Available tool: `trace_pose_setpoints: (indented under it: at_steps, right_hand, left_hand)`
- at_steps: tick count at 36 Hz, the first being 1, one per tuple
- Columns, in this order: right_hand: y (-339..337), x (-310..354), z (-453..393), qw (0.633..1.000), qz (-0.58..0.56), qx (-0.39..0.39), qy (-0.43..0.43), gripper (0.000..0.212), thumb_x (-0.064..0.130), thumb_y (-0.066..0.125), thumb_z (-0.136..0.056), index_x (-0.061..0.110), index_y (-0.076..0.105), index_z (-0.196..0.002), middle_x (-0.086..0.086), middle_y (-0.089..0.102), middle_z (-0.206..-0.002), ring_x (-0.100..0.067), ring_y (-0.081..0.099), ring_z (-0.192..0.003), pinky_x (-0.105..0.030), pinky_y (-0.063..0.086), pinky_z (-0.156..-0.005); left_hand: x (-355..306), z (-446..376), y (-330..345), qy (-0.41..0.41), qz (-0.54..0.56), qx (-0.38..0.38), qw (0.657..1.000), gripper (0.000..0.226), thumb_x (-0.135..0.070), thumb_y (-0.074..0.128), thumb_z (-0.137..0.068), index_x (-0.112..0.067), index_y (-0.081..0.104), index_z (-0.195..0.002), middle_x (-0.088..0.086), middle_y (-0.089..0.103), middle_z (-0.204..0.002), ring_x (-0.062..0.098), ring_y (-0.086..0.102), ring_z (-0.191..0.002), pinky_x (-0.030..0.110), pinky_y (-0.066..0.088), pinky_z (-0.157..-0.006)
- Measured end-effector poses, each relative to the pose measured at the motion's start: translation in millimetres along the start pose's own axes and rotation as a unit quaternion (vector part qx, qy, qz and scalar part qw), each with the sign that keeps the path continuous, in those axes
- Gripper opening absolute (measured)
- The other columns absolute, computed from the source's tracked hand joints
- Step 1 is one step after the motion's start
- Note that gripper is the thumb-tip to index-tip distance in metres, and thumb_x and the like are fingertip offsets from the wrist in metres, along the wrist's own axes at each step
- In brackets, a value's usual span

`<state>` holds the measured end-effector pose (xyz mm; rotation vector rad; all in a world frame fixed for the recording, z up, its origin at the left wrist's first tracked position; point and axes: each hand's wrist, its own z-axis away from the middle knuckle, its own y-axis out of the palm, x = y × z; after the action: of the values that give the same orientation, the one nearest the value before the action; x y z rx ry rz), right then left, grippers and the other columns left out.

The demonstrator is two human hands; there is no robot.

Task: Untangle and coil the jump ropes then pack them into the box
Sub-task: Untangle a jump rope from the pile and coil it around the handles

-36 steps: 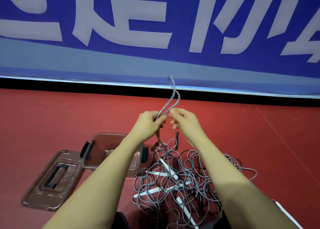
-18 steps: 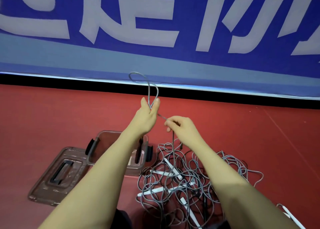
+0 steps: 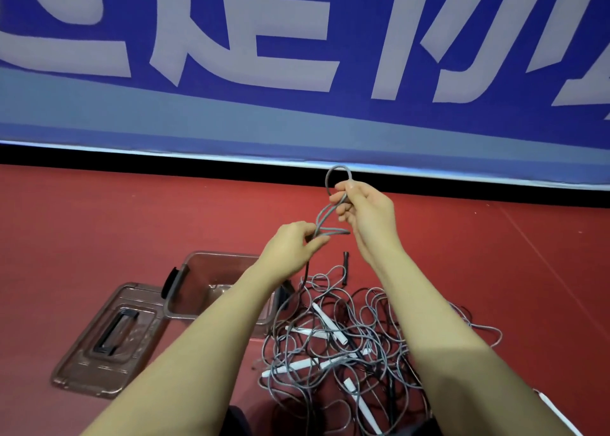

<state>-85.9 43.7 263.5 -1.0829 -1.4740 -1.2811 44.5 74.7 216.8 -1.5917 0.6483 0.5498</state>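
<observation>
**ropeguy:** ok so what are the hands doing? Right hand (image 3: pixel 366 209) is raised and pinches a thin grey cord (image 3: pixel 325 216), with a small round loop poking out above its fingers. Left hand (image 3: pixel 292 247) sits lower and pinches the same cord where it folds into a flat sideways loop. Both are gripping, nothing loose.

**knot_nerd:** yep, and that cord drops from the left hand straight into the pile of jump ropes (image 3: pixel 343 346) on the red floor (image 3: pixel 115 224). It's a proper spaghetti mess: thin, smooth-looking grey cords looped over each other, with slim white tube handles (image 3: pixel 328 323) sticking out at all angles and a few black ones, one black handle (image 3: pixel 345 267) at the far edge.

**ropeguy:** the box (image 3: pixel 198 284)?

**knot_nerd:** just left of the pile, touching its edge. Brown see-through plastic, rectangular with rounded corners, black side clips. Partly behind the left forearm, so can't tell what's in it. Its matching lid (image 3: pixel 105 340) lies flat beside it, black recessed handle on top.

**ropeguy:** glossy blue banner (image 3: pixel 297 122) with big white lettering behind.
</observation>
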Motion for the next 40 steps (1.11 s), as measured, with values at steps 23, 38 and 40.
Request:
trace_pose_setpoints:
  at_steps: [23,38,40]
  right_hand:
    - [-0.4,-41.7,8.7,0.953,0.267,0.126,0.071,0.020,0.004,0.051,-0.094,0.005,0.057,-0.074,-0.009,0.054,-0.061,-0.007,0.052,-0.039,-0.019,0.043,-0.040]
    - [-7.4,-19.5,-14.4,0.995,-0.078,-0.034,0.052,0.022,0.010,0.045,-0.099,0.005,0.058,-0.082,-0.010,0.056,-0.070,-0.011,0.059,-0.051,-0.020,0.050,-0.051]
    - [-8.7,-23.4,-12.4,0.997,-0.043,-0.018,0.065,0.021,0.010,0.045,-0.099,0.007,0.059,-0.084,-0.009,0.058,-0.074,-0.009,0.058,-0.051,-0.020,0.048,-0.048]
  left_hand:
    - [-16.1,-20.8,-30.1,-0.078,0.024,-0.115,0.990,0.042,-0.041,0.044,-0.098,-0.001,0.052,-0.106,0.014,0.061,-0.086,0.036,0.057,-0.094,0.031,0.030,-0.068]
    - [8.4,-1.9,-4.0,0.010,-0.044,0.019,0.999,0.030,-0.036,0.055,-0.093,-0.010,0.071,-0.093,0.002,0.036,-0.106,0.020,0.035,-0.106,0.026,0.029,-0.095]
    - [5.9,-5.2,-5.8,0.003,-0.025,-0.022,0.999,0.031,-0.035,0.056,-0.093,-0.010,0.073,-0.090,0.001,0.036,-0.103,0.017,0.032,-0.101,0.024,0.028,-0.090]
